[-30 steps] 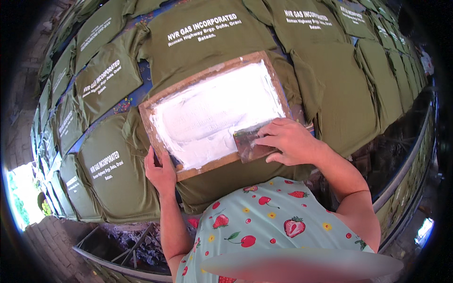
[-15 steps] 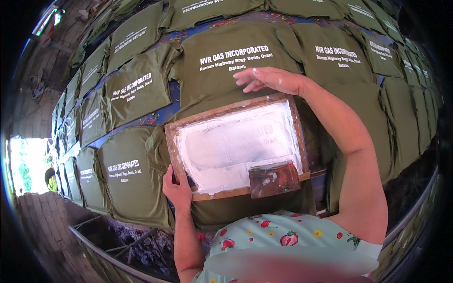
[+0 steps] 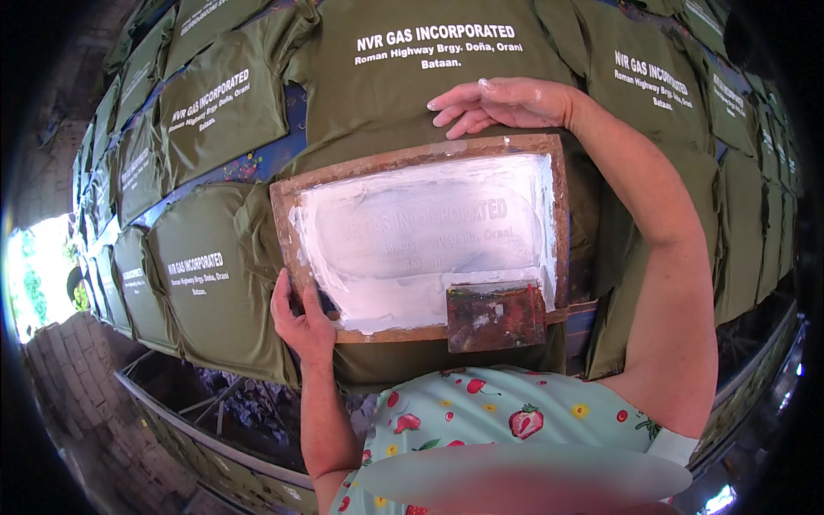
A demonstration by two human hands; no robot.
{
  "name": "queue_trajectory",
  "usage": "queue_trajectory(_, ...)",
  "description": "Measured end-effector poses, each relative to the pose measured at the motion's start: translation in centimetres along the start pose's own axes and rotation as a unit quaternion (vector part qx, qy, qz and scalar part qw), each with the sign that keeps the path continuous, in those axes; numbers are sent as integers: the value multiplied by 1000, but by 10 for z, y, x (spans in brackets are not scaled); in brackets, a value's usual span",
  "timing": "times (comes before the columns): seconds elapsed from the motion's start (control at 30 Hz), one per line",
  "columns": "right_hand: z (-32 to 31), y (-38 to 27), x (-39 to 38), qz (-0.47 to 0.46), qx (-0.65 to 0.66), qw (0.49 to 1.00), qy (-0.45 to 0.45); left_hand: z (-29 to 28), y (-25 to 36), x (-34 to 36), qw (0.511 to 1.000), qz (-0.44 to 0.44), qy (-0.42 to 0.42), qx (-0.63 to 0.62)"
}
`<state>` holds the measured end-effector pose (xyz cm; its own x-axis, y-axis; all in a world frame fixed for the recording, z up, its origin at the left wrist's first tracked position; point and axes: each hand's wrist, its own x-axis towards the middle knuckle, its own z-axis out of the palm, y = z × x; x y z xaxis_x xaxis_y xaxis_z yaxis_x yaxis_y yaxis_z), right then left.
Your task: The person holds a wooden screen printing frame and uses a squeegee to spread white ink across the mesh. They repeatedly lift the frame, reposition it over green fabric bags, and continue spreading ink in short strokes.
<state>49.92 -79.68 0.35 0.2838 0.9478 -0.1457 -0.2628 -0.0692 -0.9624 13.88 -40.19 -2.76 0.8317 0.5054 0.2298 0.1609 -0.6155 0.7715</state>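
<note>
A wooden-framed printing screen (image 3: 403, 206) lies on an olive-green shirt in front of me. White ink is spread over its mesh, and faint lettering shows through. At its lower left corner my left hand (image 3: 305, 322) is closed on the wooden frame. Just beyond the far edge, my right hand (image 3: 506, 103) is raised with slightly bent fingers, holding nothing; white smears mark its fingertips. A dark, paint-stained flat squeegee block (image 3: 495, 319) rests on the screen's near right part, overhanging the frame. Past the screen lies a shirt (image 3: 403, 94) with white printed lettering.
Rows of olive-green shirts with white lettering cover the blue table, including a printed shirt (image 3: 197, 266) on the left and another (image 3: 648, 86) on the right. A metal rail (image 3: 180, 425) runs along the near left side above a brick floor (image 3: 64, 369).
The view has shifted, so the screen sits higher and less tilted in the picture. Both hands keep nearly the same places around it, and the squeegee block still rests there.
</note>
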Motion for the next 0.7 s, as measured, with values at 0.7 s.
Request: queue_trajectory(0.7,7,11,4,-43,69,996,47,-2,-14,-30,994,33,80,-74)
